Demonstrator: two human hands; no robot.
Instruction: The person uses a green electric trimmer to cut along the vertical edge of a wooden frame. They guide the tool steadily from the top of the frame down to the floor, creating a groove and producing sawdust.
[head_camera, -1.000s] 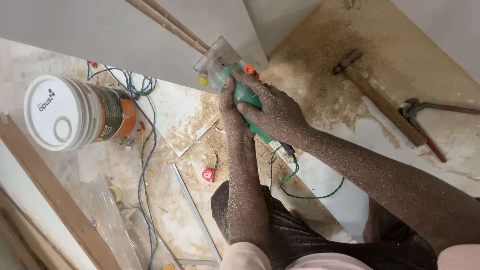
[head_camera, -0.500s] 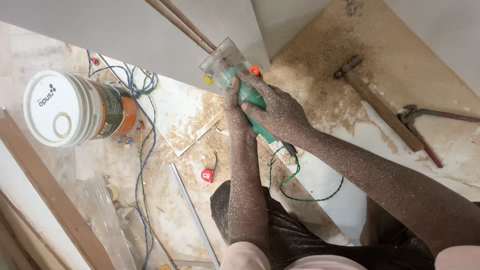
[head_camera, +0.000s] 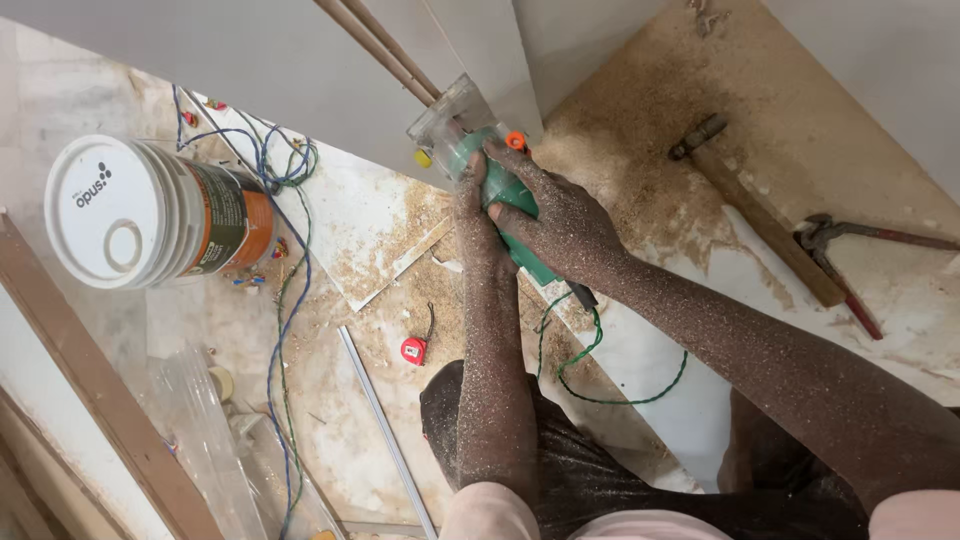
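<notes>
Green handheld trimmer with clear plastic base (head_camera: 470, 150) at edge of pale grey board (head_camera: 300, 70), left hand (head_camera: 472, 215) and right hand (head_camera: 560, 225) both wrapped tight around its body, sawdust-covered wooden surface (head_camera: 640, 130) beside the trimmer

1. A carpentry worksite – sawdust (head_camera: 640, 150) lies thick over white boards (head_camera: 300, 70) and floor
2. Tools lie about – a hammer (head_camera: 755, 215), pincers (head_camera: 850, 255), a red tape measure (head_camera: 413, 350), a paint bucket (head_camera: 150, 215), loose wires (head_camera: 285, 300)
</notes>
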